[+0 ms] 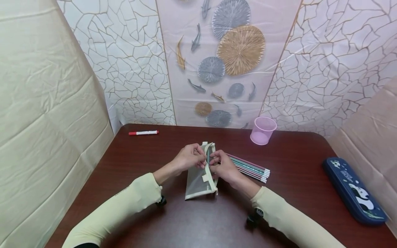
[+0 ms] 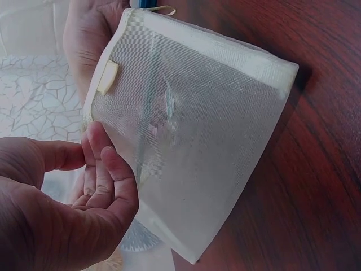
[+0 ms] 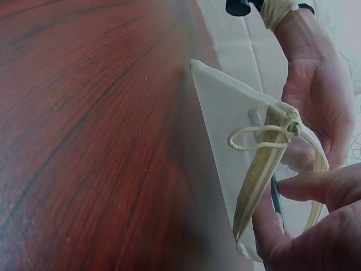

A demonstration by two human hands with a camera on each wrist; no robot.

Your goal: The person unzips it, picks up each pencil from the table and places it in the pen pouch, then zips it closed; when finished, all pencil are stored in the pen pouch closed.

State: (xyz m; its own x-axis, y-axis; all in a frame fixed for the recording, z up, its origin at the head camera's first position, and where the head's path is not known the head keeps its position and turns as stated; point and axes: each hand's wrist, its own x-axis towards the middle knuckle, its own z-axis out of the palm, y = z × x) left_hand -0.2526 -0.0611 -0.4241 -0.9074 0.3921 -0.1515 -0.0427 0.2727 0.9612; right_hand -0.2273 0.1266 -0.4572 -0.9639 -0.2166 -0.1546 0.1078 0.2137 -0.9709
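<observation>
A cream mesh zip pouch stands tilted above the table in the head view, its zipped mouth spread open. My left hand pinches one edge of that mouth between thumb and fingers. From the other side, my right hand reaches into the opening. Its thumb and finger pinch a slim dark-green pencil, seen in the right wrist view. Through the mesh in the left wrist view, the pencil shows as a pale green line inside the pouch. Beside the right hand lie several striped pencils with white ends.
A red-and-white marker lies at the table's back left. Toward the back right stands a pink see-through cup. A dark blue panda pencil case rests along the right edge of the brown table. Fabric hangs around the sides.
</observation>
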